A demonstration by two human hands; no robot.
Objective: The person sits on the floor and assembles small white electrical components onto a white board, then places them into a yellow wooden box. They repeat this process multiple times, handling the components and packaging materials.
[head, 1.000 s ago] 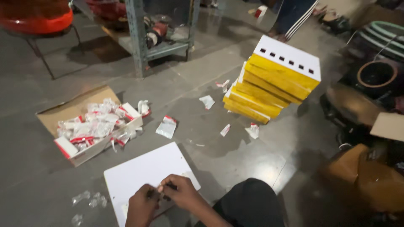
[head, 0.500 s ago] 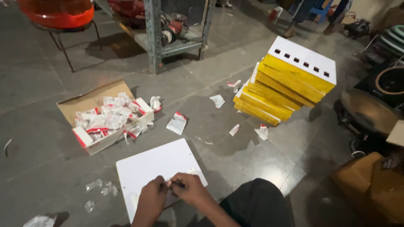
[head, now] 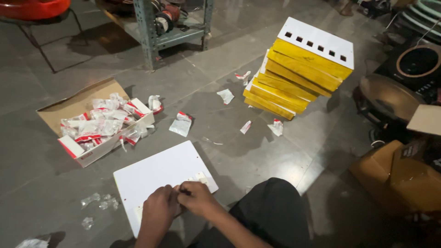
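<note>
Pressing together on the white panel (head: 156,177), left hand (head: 158,212) and right hand (head: 198,198), grip state unclear.

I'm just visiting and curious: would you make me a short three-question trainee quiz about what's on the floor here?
1. True or false: both hands, left hand and right hand, are over the white panel.
2. Where does the open cardboard box of small packets lie from the panel: A) up and to the left in the picture, B) to the right, C) on top of it?
3. What colour are the sides of the stacked panels farther off?

Key: 1 true. 2 A. 3 yellow.
</note>
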